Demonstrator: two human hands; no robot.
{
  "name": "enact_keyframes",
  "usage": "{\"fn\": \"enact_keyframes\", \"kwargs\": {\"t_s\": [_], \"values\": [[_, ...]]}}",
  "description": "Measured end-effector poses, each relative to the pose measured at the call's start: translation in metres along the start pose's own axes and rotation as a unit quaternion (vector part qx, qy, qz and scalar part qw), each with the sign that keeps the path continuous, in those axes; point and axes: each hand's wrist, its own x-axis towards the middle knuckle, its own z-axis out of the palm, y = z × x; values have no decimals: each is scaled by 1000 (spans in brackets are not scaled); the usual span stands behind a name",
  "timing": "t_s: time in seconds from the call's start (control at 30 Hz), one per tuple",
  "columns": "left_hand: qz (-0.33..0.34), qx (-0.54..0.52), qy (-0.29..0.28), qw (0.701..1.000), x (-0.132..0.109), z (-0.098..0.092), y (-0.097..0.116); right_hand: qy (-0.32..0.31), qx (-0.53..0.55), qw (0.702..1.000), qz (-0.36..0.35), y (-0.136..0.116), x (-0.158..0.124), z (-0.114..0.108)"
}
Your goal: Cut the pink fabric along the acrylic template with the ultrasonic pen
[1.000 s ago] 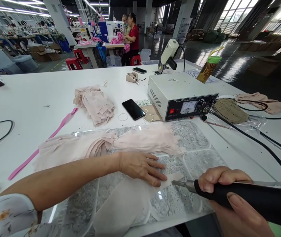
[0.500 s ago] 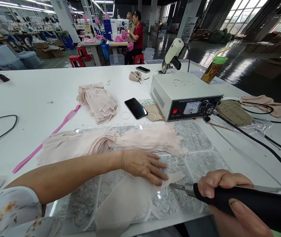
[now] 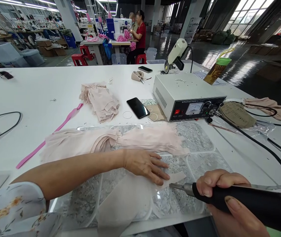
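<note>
My left hand [image 3: 146, 166] lies flat, fingers spread, pressing a thin pale pink fabric piece [image 3: 120, 202] onto a clear, grey-patterned mat [image 3: 175, 204]. One end of this fabric sticks out past my fingertips; the other reaches the table's near edge. In my right hand [image 3: 225, 194] is a black-handled corded handpiece with a metal tip [image 3: 251, 204], fingers and thumb wrapped round its grip. Its tip points left and sits at the fabric's lower edge, close to my left fingertips. Whether tip and cloth touch, I cannot tell. Stacked pale pink pieces [image 3: 150, 140] lie beyond my left hand.
Behind the mat stand a grey control box [image 3: 190, 93], a phone [image 3: 138, 108] and a fabric bundle [image 3: 99, 102]. A black cable [image 3: 259, 143] crosses the right side. Also present are a pink strip [image 3: 49, 138], a bottle [image 3: 217, 70] and a distant person [image 3: 139, 36] at a sewing machine.
The whole view has shifted slightly, so the table things appear a little to the right. Both hands keep their grip and pose; the handpiece tip is nearly unmoved beside the fabric.
</note>
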Motion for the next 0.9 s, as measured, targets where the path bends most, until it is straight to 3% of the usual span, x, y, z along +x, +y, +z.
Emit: {"fn": "enact_keyframes", "kwargs": {"t_s": [0.17, 0.43, 0.73, 0.9], "values": [[-29, -18, -46, 998, 2, -3, 2, -10, 17, 1000, -2, 2, -4, 4], [7, -15, 68, 998, 1, 2, 1, -21, -7, 1000, -6, 1, -2, 9], [-22, -64, 27, 997, 3, -3, 4, -46, -20, 999, -12, 0, -3, 11], [-48, -126, 39, 990, 3, -1, 5, -49, 0, 999, -8, 2, -7, 12]]}}
